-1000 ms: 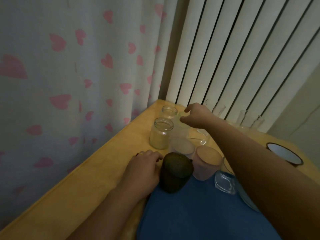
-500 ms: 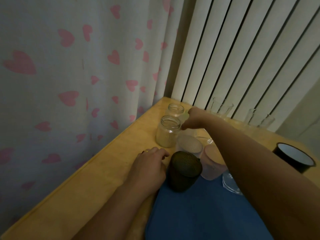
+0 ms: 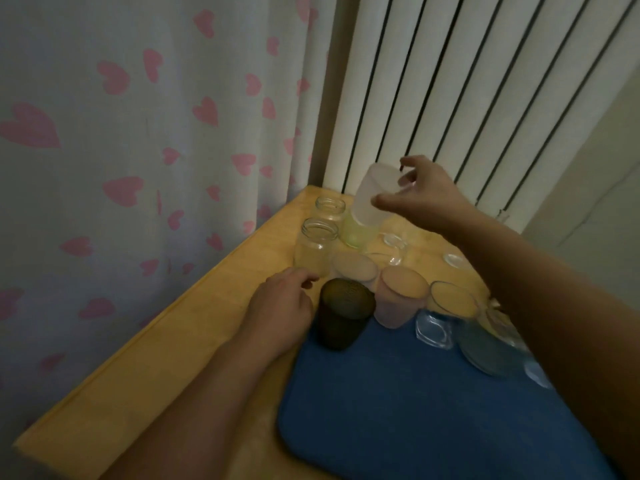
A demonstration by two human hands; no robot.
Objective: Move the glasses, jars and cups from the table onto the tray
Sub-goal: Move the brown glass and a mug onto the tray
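Head view, right grip: the right hand holds a frosted white plastic cup in the air, thumb in front of its wall and fingers curled over its rim from behind.
Head view, cup's long axis: tilted, mouth leaning up and toward the hand, base pointing down and left.
Head view, cup's place: raised above the far corner of the yellow wooden tabletop, just over a pale green translucent cup that stands there.
Head view, direction of the goal: the blue padded tray lies nearer the person and well below the held cup; in my judgement the carry runs toward the body and down.
Head view, free landing space: the tray's near and middle area is bare blue; its far edge carries a dark olive ribbed glass tumbler, a pink frosted cup and clear glasses.
Head view, left grip: the left hand rests on the tabletop with loosely bent fingers, holding nothing, just beside the olive tumbler.
Head view, nearer hand: the right hand, since it has the cup.
Head view, left on the tabletop: two clear glass jars near the left edge, and other clear glass pieces, blurred.
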